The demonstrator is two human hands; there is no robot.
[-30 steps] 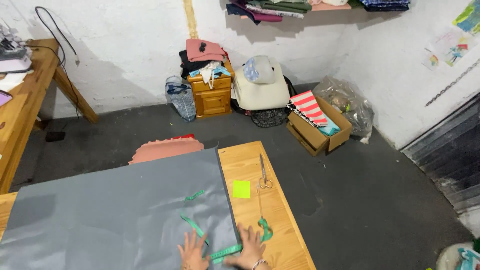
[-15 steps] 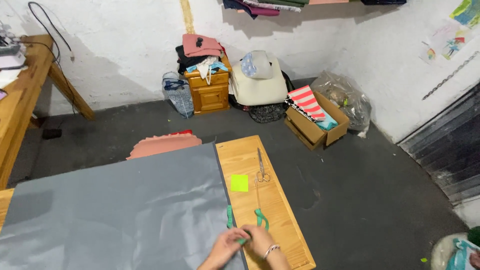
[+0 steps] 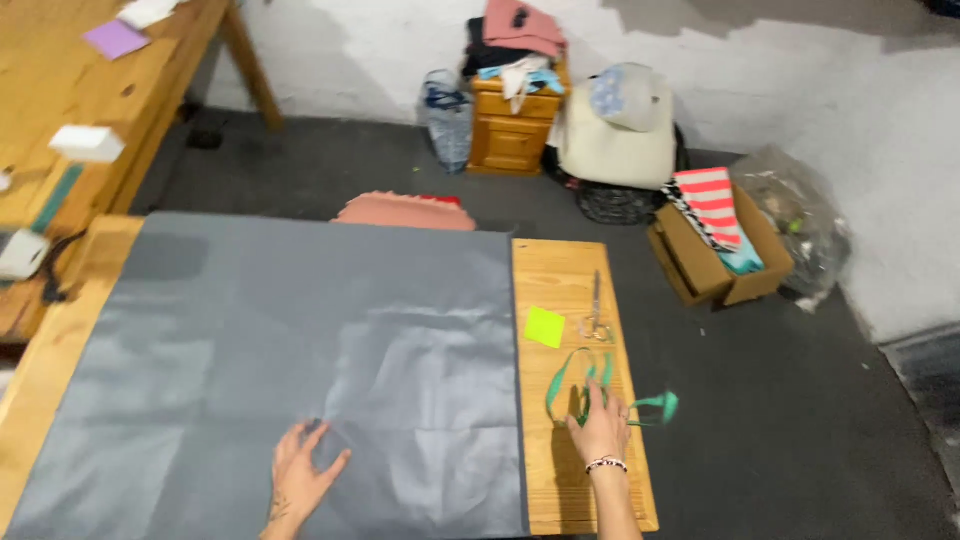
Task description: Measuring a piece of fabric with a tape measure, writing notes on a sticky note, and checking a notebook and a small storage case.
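Whitewashed walls and dark floor surround our long wooden worktable [image 3: 570,270]. On it we list: a large grey fabric sheet [image 3: 300,340], our left hand [image 3: 298,478] spread flat and released upon its near edge; a green measuring tape [image 3: 580,385] looped on bare wood, our right hand [image 3: 600,430] touching it, fingers loose; metal scissors [image 3: 596,305]; a yellow-green paper square [image 3: 544,327].

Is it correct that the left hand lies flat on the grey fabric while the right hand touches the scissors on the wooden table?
Not quite. In the head view the right hand touches the green tape measure, not the scissors, which lie apart, further up the wooden table. The left hand does lie flat on the grey fabric.
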